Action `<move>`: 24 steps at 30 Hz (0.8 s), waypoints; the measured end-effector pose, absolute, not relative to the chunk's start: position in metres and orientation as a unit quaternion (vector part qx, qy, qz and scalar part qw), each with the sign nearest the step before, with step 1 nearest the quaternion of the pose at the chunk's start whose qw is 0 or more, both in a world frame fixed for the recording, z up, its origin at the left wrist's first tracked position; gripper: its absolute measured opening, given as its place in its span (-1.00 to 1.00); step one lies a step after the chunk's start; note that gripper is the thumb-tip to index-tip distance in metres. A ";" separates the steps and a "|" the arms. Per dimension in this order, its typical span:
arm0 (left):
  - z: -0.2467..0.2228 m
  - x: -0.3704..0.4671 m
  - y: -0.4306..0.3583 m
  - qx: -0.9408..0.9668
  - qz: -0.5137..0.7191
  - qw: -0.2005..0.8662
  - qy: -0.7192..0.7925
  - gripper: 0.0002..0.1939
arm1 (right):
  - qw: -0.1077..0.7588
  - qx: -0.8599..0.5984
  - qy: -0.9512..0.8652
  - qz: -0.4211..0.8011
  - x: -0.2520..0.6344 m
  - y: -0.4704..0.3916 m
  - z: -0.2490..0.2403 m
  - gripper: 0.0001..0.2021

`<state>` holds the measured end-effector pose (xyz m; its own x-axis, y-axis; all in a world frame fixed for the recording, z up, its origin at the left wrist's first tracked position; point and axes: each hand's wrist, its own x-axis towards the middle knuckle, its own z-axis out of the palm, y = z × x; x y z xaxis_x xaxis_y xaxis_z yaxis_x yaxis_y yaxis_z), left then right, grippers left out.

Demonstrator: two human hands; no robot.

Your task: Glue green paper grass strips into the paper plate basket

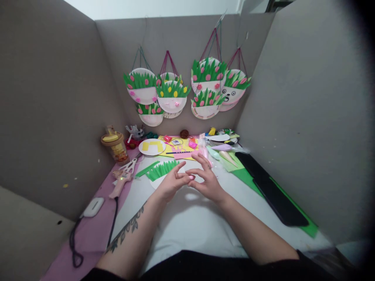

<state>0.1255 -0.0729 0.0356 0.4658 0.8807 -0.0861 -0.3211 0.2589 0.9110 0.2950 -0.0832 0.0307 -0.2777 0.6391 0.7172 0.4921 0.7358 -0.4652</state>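
Over the middle of the table, my left hand (174, 181) and my right hand (208, 180) meet at the fingertips. A small pink piece (191, 177) is pinched between them; its exact kind is too small to make out. My left thumb and fingers close on it from the left, while my right thumb and a finger close in from the right, other right fingers raised. Just behind my left hand lies a paper plate (155, 183) with a fringe of green paper grass (163, 169), partly covered by that hand. A green paper strip (148, 169) lies beside it.
A pink glue gun (120, 184), white scissors (129, 167) and a lidded cup (116, 147) stand at left. Behind are a plate with yellow pieces (152, 147) and craft scraps. A long black object (275, 191) lies at right on green sheets. Decorated plates (172, 103) hang on the back panel.
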 end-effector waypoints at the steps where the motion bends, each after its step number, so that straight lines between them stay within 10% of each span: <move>1: 0.036 0.126 -0.073 0.447 0.412 0.729 0.316 -0.02 | 0.485 -0.354 -0.796 0.074 0.295 -0.083 0.031 -0.82; 24: 0.036 0.125 -0.073 0.421 0.405 0.755 0.299 0.08 | 0.485 -0.365 -0.788 0.104 0.293 -0.086 0.032 -0.86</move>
<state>0.1252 -0.0729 0.0363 0.4924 0.8633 -0.1106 -0.3600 0.3176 0.8772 0.2927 -0.0858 0.0316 -0.2629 0.6766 0.6878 0.4746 0.7114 -0.5184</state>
